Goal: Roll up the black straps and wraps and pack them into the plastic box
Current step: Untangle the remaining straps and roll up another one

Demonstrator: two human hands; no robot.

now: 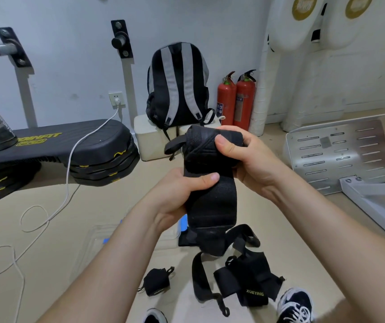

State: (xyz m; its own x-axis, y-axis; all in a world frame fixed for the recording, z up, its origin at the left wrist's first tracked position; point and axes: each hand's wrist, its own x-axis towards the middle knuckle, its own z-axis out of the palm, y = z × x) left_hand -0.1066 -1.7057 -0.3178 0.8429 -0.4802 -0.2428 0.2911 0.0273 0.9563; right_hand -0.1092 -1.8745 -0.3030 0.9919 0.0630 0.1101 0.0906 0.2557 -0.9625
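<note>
Forearms enter from 7 and 4 o'clock. The left hand grips the black wrap; the right hand, at 1 o'clock from it, grips the rolled top.

Part-rolled black wrap gripped at right hand, tail hanging below left hand; loose straps and clear plastic box beneath.

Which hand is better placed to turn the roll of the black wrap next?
Probably the right hand: it grips the rolled top of the black wrap. The left hand holds the flat part below, which suits feeding.
</note>
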